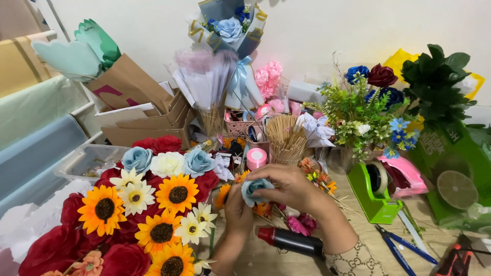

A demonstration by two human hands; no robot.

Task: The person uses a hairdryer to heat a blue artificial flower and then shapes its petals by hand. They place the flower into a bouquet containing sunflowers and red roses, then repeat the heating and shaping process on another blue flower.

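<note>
The pale blue paper rose (254, 187) sits between your two hands, held above the wooden table (358, 235) just right of the big bouquet. Your right hand (289, 185) curls over its top and right side, fingers bent and pressed close around the petals, thumb tucked against the bloom. Your left hand (238, 208) comes up from below, fingers closed together under the flower's base; whether they pinch a stem there cannot be told. Just beneath your right wrist lies a black glue gun (291, 241) with a red tip, resting on the table. To your left spreads the bouquet of sunflowers (153, 214), white daisies and red roses, with pale blue and cream roses along its top edge. Behind your hands stands a pink tape roll (256, 158) and a cup of wooden skewers (284, 139). To the right sits a green tape dispenser (372, 193), and near it blue-handled pliers (404, 250) lie on the table.
</note>
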